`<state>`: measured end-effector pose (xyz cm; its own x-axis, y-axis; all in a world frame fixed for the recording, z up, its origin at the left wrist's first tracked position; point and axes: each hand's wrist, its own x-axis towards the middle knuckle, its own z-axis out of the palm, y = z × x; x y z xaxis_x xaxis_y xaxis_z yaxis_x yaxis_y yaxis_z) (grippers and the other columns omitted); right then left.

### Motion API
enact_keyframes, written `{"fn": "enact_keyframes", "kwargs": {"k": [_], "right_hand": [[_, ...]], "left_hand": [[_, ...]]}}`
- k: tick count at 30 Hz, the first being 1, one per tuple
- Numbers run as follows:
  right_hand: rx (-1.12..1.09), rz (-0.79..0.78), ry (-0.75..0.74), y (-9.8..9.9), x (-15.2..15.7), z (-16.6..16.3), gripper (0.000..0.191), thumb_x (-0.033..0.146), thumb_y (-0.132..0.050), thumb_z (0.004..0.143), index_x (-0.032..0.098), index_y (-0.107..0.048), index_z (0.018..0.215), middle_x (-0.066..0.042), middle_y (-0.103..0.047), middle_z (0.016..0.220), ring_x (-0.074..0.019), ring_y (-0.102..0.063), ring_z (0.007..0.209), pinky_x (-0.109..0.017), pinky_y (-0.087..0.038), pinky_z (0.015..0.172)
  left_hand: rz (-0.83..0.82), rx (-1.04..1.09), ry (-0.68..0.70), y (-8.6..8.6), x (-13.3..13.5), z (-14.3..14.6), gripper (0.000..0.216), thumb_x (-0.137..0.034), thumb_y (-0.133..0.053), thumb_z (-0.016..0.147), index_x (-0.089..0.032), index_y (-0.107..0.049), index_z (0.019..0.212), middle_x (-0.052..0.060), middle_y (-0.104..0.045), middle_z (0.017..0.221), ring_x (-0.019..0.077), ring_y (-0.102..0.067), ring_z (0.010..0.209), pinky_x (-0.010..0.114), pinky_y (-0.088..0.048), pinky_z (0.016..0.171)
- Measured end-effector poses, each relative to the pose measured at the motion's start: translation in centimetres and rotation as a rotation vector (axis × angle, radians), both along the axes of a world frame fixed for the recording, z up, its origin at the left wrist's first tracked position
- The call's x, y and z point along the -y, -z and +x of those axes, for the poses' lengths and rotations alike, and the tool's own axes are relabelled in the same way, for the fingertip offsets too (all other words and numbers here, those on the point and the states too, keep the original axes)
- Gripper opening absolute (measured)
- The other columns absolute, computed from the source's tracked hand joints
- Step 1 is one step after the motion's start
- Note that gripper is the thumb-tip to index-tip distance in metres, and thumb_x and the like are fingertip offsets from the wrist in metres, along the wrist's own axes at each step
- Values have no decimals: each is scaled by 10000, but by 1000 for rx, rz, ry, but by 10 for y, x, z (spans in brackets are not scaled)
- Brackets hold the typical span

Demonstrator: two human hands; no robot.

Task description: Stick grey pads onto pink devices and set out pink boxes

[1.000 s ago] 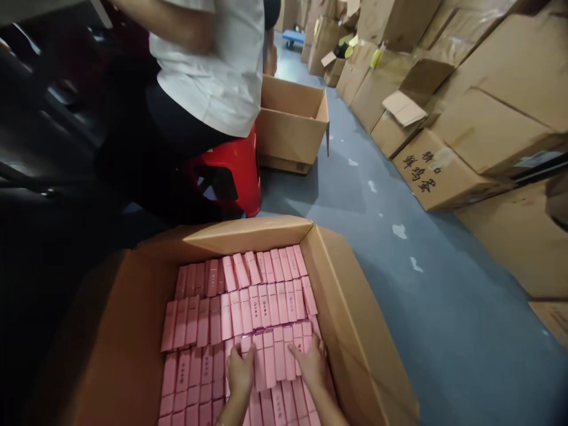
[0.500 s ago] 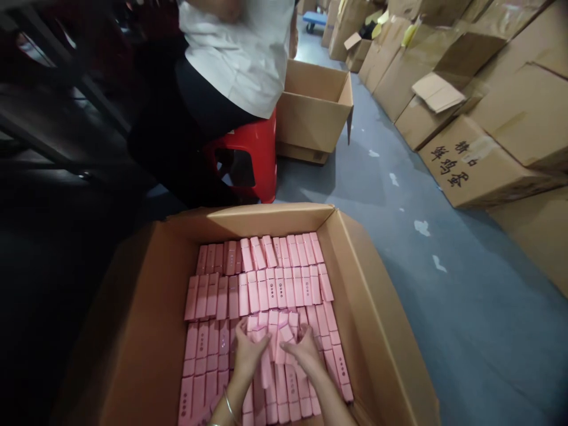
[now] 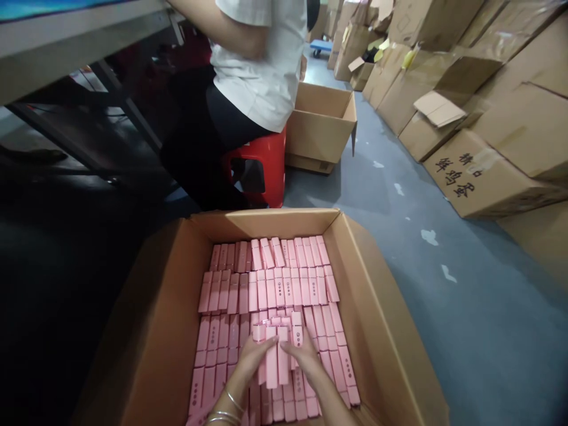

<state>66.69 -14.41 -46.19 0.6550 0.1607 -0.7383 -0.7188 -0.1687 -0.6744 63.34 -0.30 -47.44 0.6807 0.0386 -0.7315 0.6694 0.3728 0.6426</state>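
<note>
From the head view, the left hand and right hand now clasp a bundle of pink boxes between them, lifted above the rows in the open carton; a second ago both lay flat there. A side carton bears black Chinese characters. Grey floor, red stool, seated person.

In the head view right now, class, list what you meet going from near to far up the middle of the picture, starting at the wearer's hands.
Left hand and right hand gripping a bunch of pink boxes → packed rows of pink boxes → far wall of the big carton → red stool → seated person in a white shirt.
</note>
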Motion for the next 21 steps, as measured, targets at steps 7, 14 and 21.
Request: {"fn": "enact_keyframes", "kwargs": {"k": [7, 14, 21], "right_hand": [[-32, 124, 36, -8, -7, 0, 449, 116, -666, 751, 105, -516, 1174, -81, -541, 1189, -156, -554, 1080, -373, -454, 991], [17, 229, 68, -66, 10, -13, 732, 388, -763, 651, 147, -451, 1268, -126, -531, 1224, -209, -579, 1064, -351, -510, 887], [289, 152, 149, -202, 51, -20, 1055, 651, -719, 556, 241, -249, 1407, -127, -456, 1296, -273, -531, 1113, -328, -536, 761]], "left_hand": [[-60, -23, -83, 0, 0, -5, 481, -274, -707, 717, -71, -565, 1130, 153, -619, 1123, 213, -618, 992, 422, -461, 945], [-79, 148, -47, -88, 18, 2, 550, -290, -672, 727, -84, -462, 1191, 176, -574, 1194, 226, -584, 1049, 361, -446, 961], [30, 583, 145, -257, 41, 19, 521, -220, -769, 551, -146, -599, 1038, 84, -632, 1069, 235, -594, 991, 314, -479, 850]]}}
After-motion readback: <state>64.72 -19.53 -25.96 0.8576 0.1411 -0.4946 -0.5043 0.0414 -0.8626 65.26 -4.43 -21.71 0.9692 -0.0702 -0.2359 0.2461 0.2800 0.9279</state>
